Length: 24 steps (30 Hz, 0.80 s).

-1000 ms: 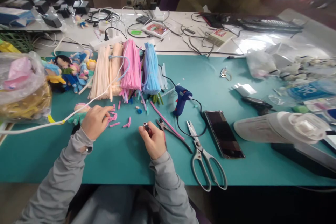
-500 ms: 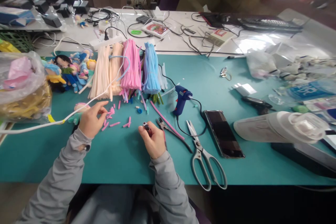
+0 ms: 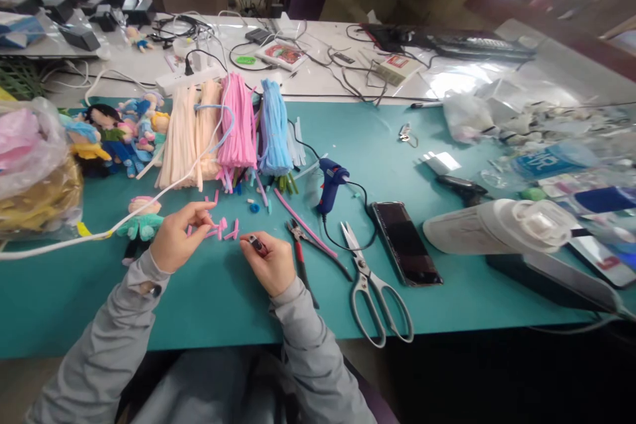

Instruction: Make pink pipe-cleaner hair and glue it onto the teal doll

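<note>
My left hand (image 3: 179,236) hovers over the table, fingers loosely curved and thumb apart from the index finger. I see nothing held in it. Short pink fuzzy-stem pieces (image 3: 221,226) lie just beyond its fingertips; a few are partly covered by the hand. In my right hand (image 3: 272,264) is a lighter (image 3: 257,244), its metal top toward the left and its body mostly within the fist. Left of my left hand lies a small doll (image 3: 140,228) with pink hair and a green top. Pliers (image 3: 299,252) with red-and-black handles rest right of my right hand.
Bundles of peach (image 3: 179,139), pink (image 3: 238,122) and blue stems (image 3: 275,129) lie behind. To the right are a glue gun (image 3: 330,185), scissors (image 3: 365,278), a phone (image 3: 406,243) and a white bottle (image 3: 491,226). A white cable (image 3: 149,209) crosses at left.
My left hand has moved right, uncovering more of the doll. Some pink pieces now sit closer together, farther right. My right hand has shifted slightly left with the lighter. The whole view has shifted.
</note>
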Each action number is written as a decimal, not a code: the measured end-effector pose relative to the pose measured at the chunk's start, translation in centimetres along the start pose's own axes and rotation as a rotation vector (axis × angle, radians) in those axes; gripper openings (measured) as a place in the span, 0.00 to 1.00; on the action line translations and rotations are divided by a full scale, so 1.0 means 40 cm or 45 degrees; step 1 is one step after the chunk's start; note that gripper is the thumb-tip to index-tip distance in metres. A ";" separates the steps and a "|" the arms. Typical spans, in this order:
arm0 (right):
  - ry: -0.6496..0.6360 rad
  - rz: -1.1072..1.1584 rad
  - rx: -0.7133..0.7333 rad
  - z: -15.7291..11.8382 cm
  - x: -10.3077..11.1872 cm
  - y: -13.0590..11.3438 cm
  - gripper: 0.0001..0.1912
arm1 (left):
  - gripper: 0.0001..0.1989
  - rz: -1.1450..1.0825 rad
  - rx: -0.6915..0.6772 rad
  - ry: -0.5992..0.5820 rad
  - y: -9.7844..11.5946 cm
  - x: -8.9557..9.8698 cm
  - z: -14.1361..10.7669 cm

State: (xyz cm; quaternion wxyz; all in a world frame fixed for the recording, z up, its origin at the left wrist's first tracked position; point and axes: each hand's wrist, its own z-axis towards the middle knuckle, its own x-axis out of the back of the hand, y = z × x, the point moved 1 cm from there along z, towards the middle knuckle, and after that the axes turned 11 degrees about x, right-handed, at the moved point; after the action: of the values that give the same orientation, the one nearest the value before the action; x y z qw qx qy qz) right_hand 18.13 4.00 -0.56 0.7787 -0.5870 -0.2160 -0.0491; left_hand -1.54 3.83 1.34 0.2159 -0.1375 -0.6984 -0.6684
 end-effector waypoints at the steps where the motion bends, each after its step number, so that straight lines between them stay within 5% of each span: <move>1: -0.009 -0.001 0.008 0.000 -0.004 -0.001 0.11 | 0.15 -0.001 -0.020 -0.016 0.002 -0.005 -0.002; 12: -0.002 0.007 -0.001 0.003 -0.018 -0.009 0.14 | 0.12 0.112 -0.324 -0.062 0.022 -0.046 -0.025; 24: 0.076 0.034 -0.032 0.004 -0.016 0.001 0.20 | 0.12 0.212 -0.189 0.149 -0.006 -0.052 -0.015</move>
State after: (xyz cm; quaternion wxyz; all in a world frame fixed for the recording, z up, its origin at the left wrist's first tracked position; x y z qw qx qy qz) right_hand 17.51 4.05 -0.84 0.7780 -0.5977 -0.1841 -0.0591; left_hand 0.22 3.42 0.15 0.3002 -0.1715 -0.6196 -0.7047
